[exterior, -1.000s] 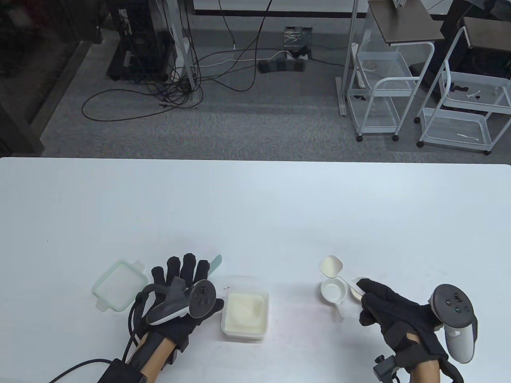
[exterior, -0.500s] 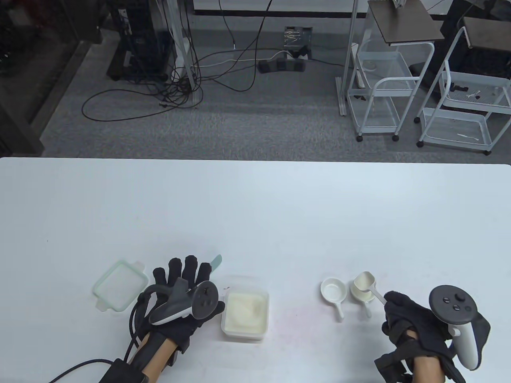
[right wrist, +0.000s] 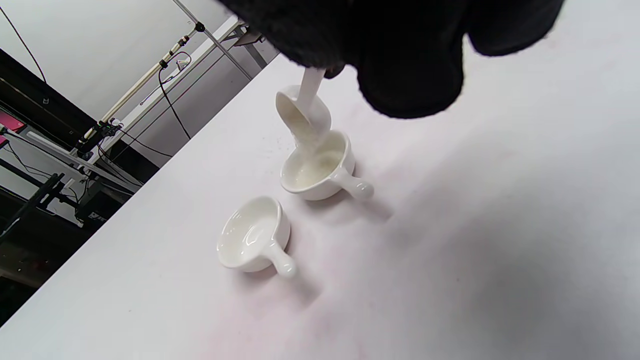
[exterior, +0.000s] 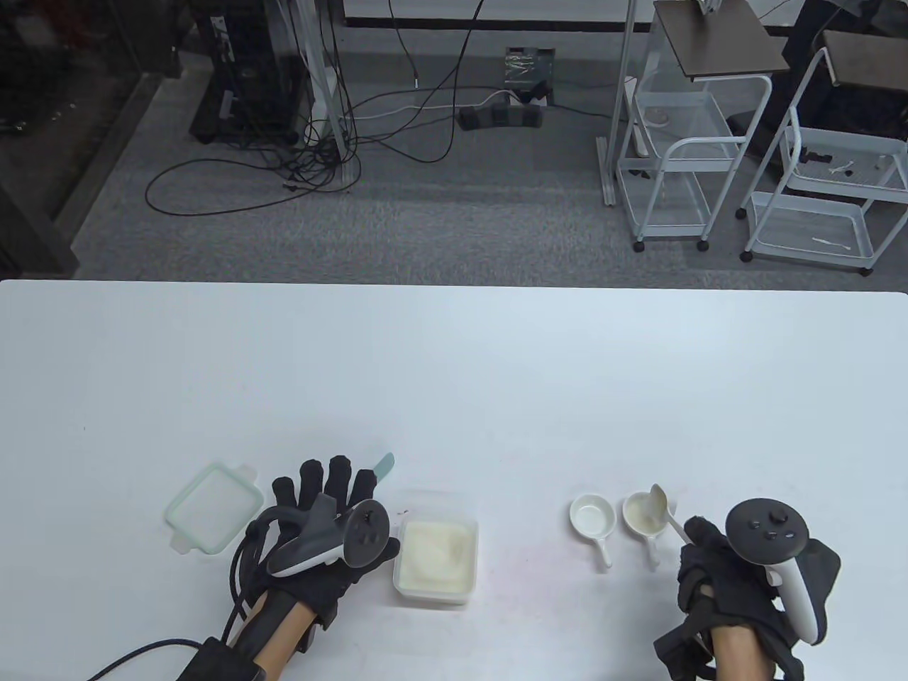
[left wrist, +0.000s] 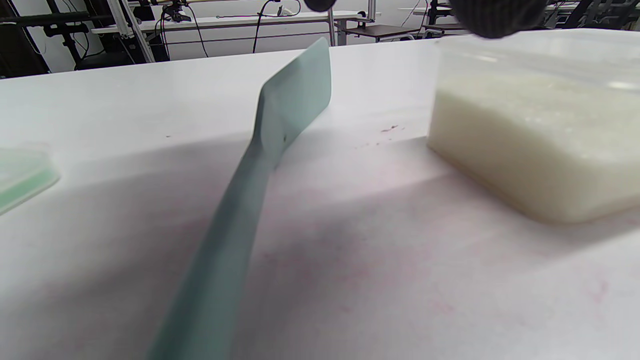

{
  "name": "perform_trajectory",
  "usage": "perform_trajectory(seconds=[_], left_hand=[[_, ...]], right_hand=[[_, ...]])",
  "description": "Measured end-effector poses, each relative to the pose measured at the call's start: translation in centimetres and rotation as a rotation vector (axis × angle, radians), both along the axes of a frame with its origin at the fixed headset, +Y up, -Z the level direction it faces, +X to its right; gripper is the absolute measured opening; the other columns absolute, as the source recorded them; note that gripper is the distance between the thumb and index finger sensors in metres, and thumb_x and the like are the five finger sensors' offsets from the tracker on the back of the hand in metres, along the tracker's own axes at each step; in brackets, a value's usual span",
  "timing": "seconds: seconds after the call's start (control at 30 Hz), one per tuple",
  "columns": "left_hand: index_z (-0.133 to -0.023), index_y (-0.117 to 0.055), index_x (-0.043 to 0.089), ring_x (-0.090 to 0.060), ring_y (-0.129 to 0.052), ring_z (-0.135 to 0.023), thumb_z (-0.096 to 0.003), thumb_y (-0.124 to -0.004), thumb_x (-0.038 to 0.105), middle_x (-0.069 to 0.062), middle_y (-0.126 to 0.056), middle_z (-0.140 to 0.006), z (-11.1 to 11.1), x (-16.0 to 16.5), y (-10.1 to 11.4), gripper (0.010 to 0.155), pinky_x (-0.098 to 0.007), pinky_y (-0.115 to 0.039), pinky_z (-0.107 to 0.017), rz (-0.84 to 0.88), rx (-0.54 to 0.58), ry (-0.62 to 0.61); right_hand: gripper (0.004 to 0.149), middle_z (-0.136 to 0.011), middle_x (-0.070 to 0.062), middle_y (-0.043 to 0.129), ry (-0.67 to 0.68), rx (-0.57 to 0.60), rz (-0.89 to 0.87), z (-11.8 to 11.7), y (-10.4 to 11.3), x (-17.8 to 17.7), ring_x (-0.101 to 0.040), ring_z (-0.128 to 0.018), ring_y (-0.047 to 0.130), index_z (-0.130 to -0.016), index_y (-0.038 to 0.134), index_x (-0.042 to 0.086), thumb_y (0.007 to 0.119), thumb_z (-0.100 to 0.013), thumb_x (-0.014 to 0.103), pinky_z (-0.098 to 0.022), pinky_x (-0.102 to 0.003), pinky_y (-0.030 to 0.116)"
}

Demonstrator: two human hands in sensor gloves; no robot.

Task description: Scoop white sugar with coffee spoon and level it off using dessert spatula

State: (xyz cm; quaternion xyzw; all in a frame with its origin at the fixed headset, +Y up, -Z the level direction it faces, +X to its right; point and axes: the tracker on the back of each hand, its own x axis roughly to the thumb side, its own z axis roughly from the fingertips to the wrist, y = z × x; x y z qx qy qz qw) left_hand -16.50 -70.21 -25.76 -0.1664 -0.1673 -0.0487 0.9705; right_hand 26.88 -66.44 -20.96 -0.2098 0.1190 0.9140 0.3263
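Both hands wear black knit sensor gloves: the left hand (exterior: 323, 525) carries a dark grey tracker with a white underside and black cables trailing at 7 o'clock, the right hand (exterior: 738, 589) a dark-faced, button-dotted tracker with a white handle.

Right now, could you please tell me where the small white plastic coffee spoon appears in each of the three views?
Table view: the white plastic coffee spoon is low right, tipped over the right-hand small white handled ceramic cup.
Left wrist view: not in it.
Right wrist view: upper middle, hanging from the gloved right hand, pouring into the farther cup.
Shared landmark: the pair of handled cups.
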Motion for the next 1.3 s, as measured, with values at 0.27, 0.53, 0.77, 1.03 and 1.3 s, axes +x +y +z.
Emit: perform_trajectory(seconds=[0.27,0.53,0.77,1.03,1.3], left_hand=[[-0.127,-0.022,0.004,-0.073,-0.030,-0.106,-0.0571,-0.054,0.069,-0.041,-0.017,-0.126,0.0,0.1,-0.1,0.100,-0.088,-0.029,-0.064,-0.005,-0.005,-0.004],[-0.127,-0.022,0.005,-0.073,-0.029,-0.106,-0.0569,-0.054,0.069,-0.040,-0.016,-0.126,0.0,0.1,-0.1,0.100,-0.088,-0.029,-0.064,-0.005,-0.009,-0.001],[-0.127,-0.022,0.005,-0.073,-0.029,-0.106,-0.0571,-0.054,0.069,-0.041,-0.016,-0.125,0.0,0.1,-0.2,0.100,-0.088,-0.029,-0.064,-0.006,-0.010,-0.002],[-0.127,-0.022,0.004,-0.073,-0.030,-0.106,-0.0569,-0.054,0.069,-0.040,-0.018,-0.126,-0.1,-0.3,0.1,0.101,-0.087,-0.030,-0.065,0.034,-0.008,-0.010],[-0.125,-0.027,0.002,-0.070,-0.037,-0.107,-0.0556,-0.056,0.069,-0.038,-0.027,-0.126,-0.1,-0.1,0.1,0.101,-0.084,-0.036,-0.067,0.234,0.020,-0.089]], right_hand=[[0.049,-0.084,-0.032,0.071,0.008,0.009,0.111,-0.1,0.4,-0.7,-0.042,-0.065,0.088,-0.104,0.068,0.004,0.077,-0.057,0.005,-0.062,-0.073,0.063],[0.050,-0.086,-0.031,0.070,0.032,0.000,0.227,-0.2,0.8,-1.3,-0.042,-0.066,0.086,-0.103,0.071,0.007,0.080,-0.054,0.003,-0.063,-0.073,0.061],[0.049,-0.087,-0.030,0.069,0.033,0.006,0.210,-0.1,0.9,-1.3,-0.042,-0.067,0.086,-0.103,0.070,0.007,0.079,-0.055,0.003,-0.063,-0.073,0.061],[0.050,-0.080,-0.029,0.073,-0.018,0.146,-0.146,0.5,0.7,-0.2,-0.036,-0.057,0.089,-0.106,0.060,-0.005,0.068,-0.058,0.009,-0.058,-0.069,0.068],[0.048,-0.077,-0.026,0.077,0.108,0.340,-0.361,0.2,1.9,-2.5,-0.033,-0.054,0.092,-0.104,0.065,-0.002,0.071,-0.059,0.013,-0.057,-0.066,0.072]])
